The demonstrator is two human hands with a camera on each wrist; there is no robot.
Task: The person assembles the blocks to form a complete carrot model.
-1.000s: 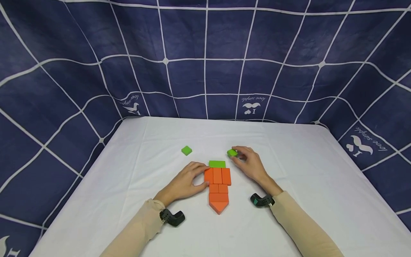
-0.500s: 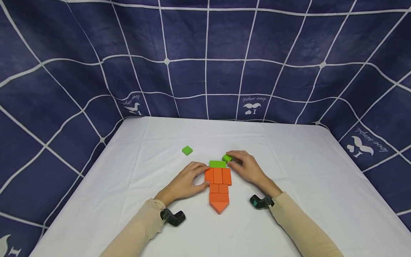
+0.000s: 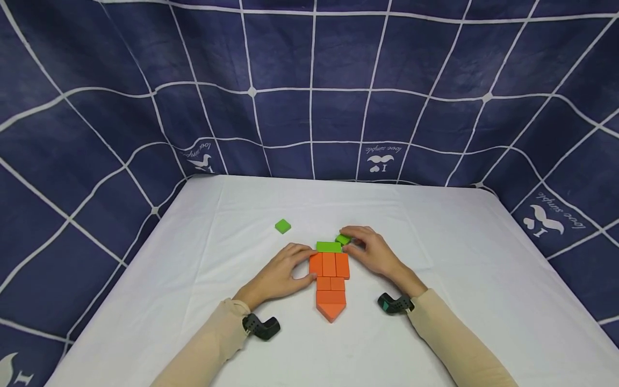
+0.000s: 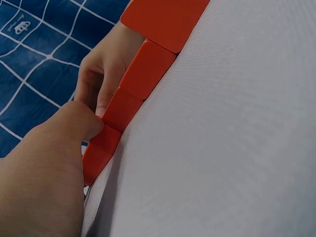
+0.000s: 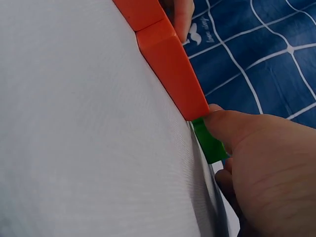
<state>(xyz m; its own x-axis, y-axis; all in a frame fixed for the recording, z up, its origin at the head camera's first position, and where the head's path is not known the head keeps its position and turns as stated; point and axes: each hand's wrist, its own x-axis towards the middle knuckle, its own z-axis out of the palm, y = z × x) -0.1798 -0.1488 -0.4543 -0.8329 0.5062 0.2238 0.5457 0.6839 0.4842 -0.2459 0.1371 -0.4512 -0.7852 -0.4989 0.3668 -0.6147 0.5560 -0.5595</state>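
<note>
A flat arrow-shaped layout of orange blocks (image 3: pixel 331 297) lies on the white-covered table, its pointed end toward me. Across its far end sits a green rectangular block (image 3: pixel 329 247). My left hand (image 3: pixel 278 273) pinches the left orange block (image 3: pixel 316 264) of the top row, index fingertip at its far corner and thumb at its near one. With thumb and index finger, my right hand (image 3: pixel 374 251) holds a small green block (image 3: pixel 343 239), turned askew beside the green rectangle's right end. In the right wrist view, this green block (image 5: pixel 210 145) shows beyond an orange block.
Another small green block (image 3: pixel 282 226) lies apart, beyond my left hand. White cloth (image 3: pixel 232 215) covers the table. A navy curtain with white grid lines (image 3: pixel 280 115) hangs behind it and along both sides. Each wrist wears a black device (image 3: pixel 261 327).
My right hand has brought the small green block leftward and nearer, up to the green rectangle's right end. My left hand stays in place at the orange blocks.
</note>
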